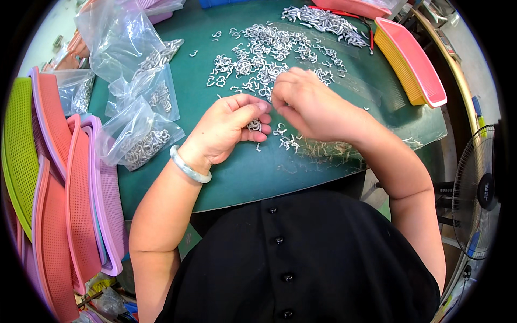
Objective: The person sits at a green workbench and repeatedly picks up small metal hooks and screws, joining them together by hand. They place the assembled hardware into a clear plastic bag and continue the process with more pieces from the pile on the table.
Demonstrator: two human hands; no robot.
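My left hand [229, 121] is closed around several small silvery curved metal hooks [254, 125], which show in its cupped fingers. Close by on the right, my right hand [309, 99] has its fingers bent together at the fingertips of the left. Whatever it pinches, if anything, is hidden behind the hand. Beyond both hands spreads a loose pile of the same metal hooks [274, 43] on the green table mat [226, 185]. A few separate hooks [289, 142] lie just below the right hand.
Clear plastic bags of metal pieces [142, 137] lie at the left. Stacked purple, pink and green baskets [81, 199] stand beside the table. Longer metal pieces [326, 24], red-handled pliers [370, 40] and a pink-and-yellow basket [412, 62] sit at the far right; a fan [474, 188] is right of the table.
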